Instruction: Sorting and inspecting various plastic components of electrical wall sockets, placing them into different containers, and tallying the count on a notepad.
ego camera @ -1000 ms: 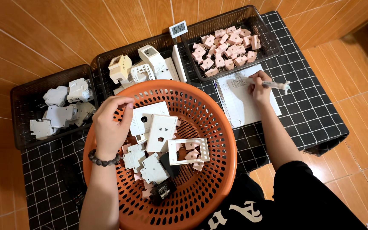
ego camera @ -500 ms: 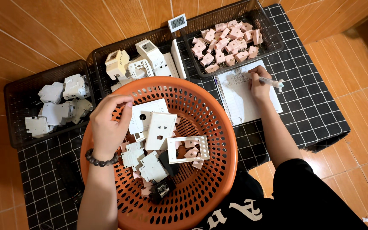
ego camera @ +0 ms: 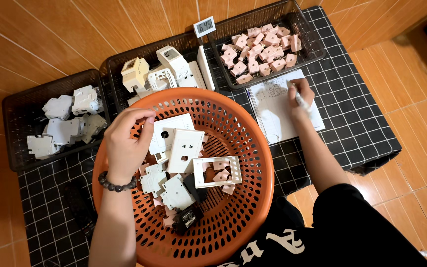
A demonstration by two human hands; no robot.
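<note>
1. Left hand [ego camera: 124, 143]: fingers curled, resting inside the orange basket [ego camera: 243, 123] at its left side, touching a white plate [ego camera: 166, 132]; whether it grips one cannot be told.
2. Right hand [ego camera: 300, 99]: closed around a pen [ego camera: 300, 99], over the paper sheet [ego camera: 277, 116], right of the basket.

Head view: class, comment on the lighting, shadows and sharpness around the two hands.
Head view: even, soft light, no harsh glare; the left hand casts a faint shadow in the orange basket; the right hand with its pen looks slightly soft, the paper's writing illegible.
</note>
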